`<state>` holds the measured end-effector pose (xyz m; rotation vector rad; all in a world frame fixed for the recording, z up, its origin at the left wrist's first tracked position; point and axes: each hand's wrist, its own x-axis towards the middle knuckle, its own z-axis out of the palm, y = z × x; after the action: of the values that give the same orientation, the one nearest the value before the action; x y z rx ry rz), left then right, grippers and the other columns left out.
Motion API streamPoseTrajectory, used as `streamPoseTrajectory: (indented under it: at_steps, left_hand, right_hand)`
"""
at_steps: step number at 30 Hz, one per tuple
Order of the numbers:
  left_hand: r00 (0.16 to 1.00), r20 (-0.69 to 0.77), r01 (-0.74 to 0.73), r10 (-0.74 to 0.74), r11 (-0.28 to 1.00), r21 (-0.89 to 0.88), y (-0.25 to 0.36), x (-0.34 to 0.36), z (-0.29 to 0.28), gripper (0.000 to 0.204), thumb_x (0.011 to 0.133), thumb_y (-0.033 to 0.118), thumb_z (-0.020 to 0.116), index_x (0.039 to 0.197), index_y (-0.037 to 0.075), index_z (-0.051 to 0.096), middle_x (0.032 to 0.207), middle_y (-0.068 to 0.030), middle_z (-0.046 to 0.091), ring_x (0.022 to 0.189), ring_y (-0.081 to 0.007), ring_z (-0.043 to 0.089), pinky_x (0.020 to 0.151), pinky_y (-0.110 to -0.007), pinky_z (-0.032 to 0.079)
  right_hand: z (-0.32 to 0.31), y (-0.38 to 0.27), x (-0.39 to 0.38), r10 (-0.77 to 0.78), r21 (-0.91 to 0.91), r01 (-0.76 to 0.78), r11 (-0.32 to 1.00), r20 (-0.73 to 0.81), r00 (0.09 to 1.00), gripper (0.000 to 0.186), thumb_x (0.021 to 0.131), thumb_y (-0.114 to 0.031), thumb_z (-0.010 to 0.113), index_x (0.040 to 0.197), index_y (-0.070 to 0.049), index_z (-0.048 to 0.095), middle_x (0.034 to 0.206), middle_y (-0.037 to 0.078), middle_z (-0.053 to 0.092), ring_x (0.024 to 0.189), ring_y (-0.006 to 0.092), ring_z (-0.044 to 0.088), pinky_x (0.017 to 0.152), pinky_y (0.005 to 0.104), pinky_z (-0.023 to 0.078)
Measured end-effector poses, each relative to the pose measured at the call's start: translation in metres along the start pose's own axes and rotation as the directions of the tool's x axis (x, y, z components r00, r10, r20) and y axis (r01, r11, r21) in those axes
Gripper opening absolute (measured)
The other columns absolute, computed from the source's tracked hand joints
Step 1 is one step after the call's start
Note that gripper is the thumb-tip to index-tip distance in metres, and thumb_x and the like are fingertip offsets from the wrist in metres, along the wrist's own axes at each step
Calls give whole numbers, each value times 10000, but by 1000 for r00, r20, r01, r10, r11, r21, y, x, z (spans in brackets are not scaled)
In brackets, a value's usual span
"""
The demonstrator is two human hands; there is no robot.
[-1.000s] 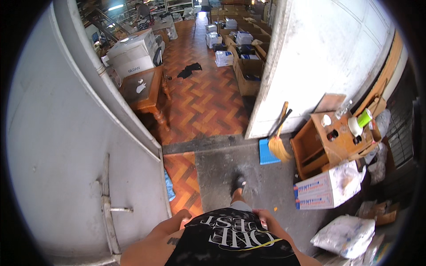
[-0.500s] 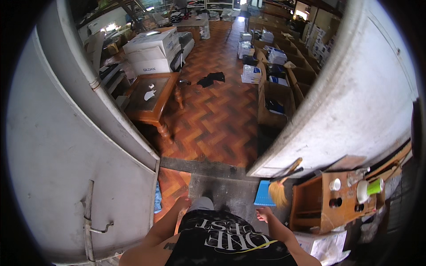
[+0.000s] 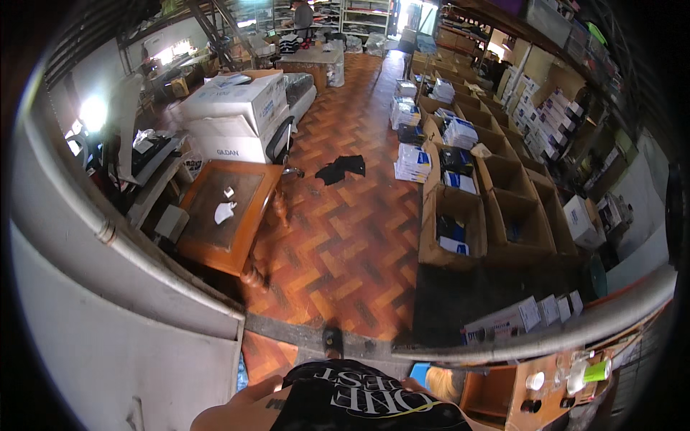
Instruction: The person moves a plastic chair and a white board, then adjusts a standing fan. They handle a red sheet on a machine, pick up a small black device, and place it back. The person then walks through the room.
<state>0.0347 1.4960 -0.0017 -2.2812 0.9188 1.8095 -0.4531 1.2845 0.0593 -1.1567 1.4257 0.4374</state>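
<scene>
At the lower edge, the black printed shirt (image 3: pixel 359 391) covers most of both my hands. My left hand (image 3: pixel 269 385) shows only in part beside the shirt, nearest the grey metal door leaf (image 3: pixel 165 352); its fingers are hidden. Only a sliver of my right hand (image 3: pixel 412 386) shows past the shirt, near the blue dustpan (image 3: pixel 420 372) and the straw broom (image 3: pixel 440 383). Neither hand visibly holds anything. My dark shoe (image 3: pixel 332 339) is on the doorway threshold.
Inside stands a wooden table (image 3: pixel 188 246) with white scraps on it. Behind are a large white carton (image 3: pixel 233 115) and a chair. A dark cloth (image 3: pixel 341 169) lies on the parquet floor. Cardboard bins (image 3: pixel 451 208) and stacked packets line the right; a person (image 3: pixel 302 18) stands far back.
The view has tilted up and moved forward into the doorway. The white door panel at right has dropped low in view, uncovering more bins. My hands have sunk mostly behind the shirt.
</scene>
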Motion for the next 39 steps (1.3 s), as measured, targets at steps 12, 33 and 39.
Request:
streamPoseTrajectory:
  at_steps: [12,33,39]
  left_hand:
    - [764,-438,-508,473,860,44,291,121,-355,380,919,395,538,884,55,704,776,-151,698,704,-213,667,626,-397,505]
    - [977,-198,-149,77,913,-379,366,281,-548,234,853,281,629,920,83,734,894,-175,721,834,-330,711,704,-462,567]
    - [985,-160,-110,62,945,-309,402,369,-697,217,861,269,622,913,86,725,897,-164,718,812,-315,710,681,-469,569]
  right_hand:
    - [-156,-293,107,-124,515,181,838,-143,982,136,961,-178,618,861,-122,544,695,8,540,542,133,521,453,266,409]
    - [-499,-706,372,-87,324,118,939,-109,990,118,973,-198,596,914,-96,593,707,30,548,534,157,509,471,302,420]
    - [-469,-896,462,-332,56,339,939,-105,937,150,962,-208,628,1026,-75,653,819,55,657,632,192,626,540,307,501]
